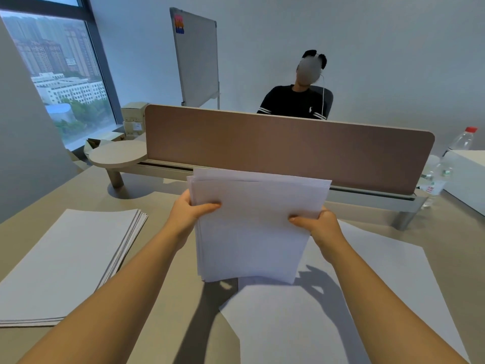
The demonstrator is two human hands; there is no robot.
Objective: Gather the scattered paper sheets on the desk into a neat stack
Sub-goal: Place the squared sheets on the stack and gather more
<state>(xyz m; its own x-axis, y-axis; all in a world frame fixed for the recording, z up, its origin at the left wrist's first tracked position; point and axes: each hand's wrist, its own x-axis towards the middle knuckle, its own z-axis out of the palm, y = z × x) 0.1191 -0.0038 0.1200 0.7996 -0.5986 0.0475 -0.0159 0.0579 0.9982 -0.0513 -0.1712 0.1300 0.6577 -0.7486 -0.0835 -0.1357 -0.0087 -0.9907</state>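
Above the beige bench [168,298], left hand [189,210] and right hand [319,223] each grip the uneven white paper bundle [252,227]; tapping its lower edge down should square it

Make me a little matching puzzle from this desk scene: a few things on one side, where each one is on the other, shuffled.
Things:
1. held bundle of sheets
2. stack of paper
3. loose sheet
4. water bottle

Places:
A. lying on the desk below the right forearm
B. standing at the far right, beside a white box
C. gripped between both hands
D. resting on the desk at the left

Pairs: 1-C, 2-D, 3-A, 4-B
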